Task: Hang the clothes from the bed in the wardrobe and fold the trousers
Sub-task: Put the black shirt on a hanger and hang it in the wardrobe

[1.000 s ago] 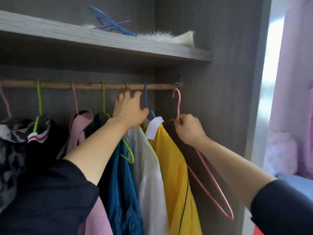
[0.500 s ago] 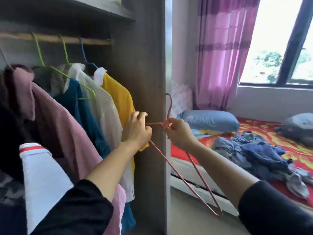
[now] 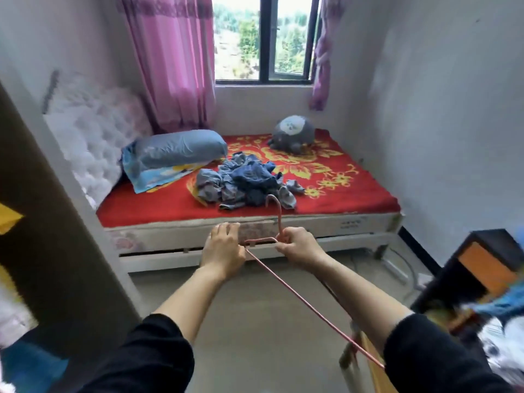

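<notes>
1. Two bare hands hold a pink wire hanger (image 3: 300,300) out in front of the body, above the grey floor (image 3: 255,302) of a small bedroom.
2. Right hand (image 3: 297,246) is clenched around the hanger's neck just below the hook, which stands upright above the knuckles.
3. Left hand (image 3: 224,251) grips the end of the hanger's near shoulder, fingers curled over the wire, thumb hidden behind.
4. One long side of the hanger runs down and to the right from the left hand, passing under the right forearm toward the black sleeve (image 3: 425,355).
5. Beyond the hands, a heap of crumpled blue and grey clothes (image 3: 243,181) lies on the bed (image 3: 354,194), near the middle of its red, yellow-flowered cover; which piece is trousers cannot be told.
6. Left of the heap a blue pillow (image 3: 175,150) rests against a white tufted headboard (image 3: 90,137); behind the heap sits a grey plush toy (image 3: 293,133).
7. Pink curtains (image 3: 175,61) frame a dark-framed window (image 3: 265,38) over the bed.
8. At the left edge stands the wardrobe's side panel (image 3: 42,222), with scraps of yellow and blue fabric showing past it.
9. At the right edge, blurred, is a dark cabinet with an orange front (image 3: 482,268).
</notes>
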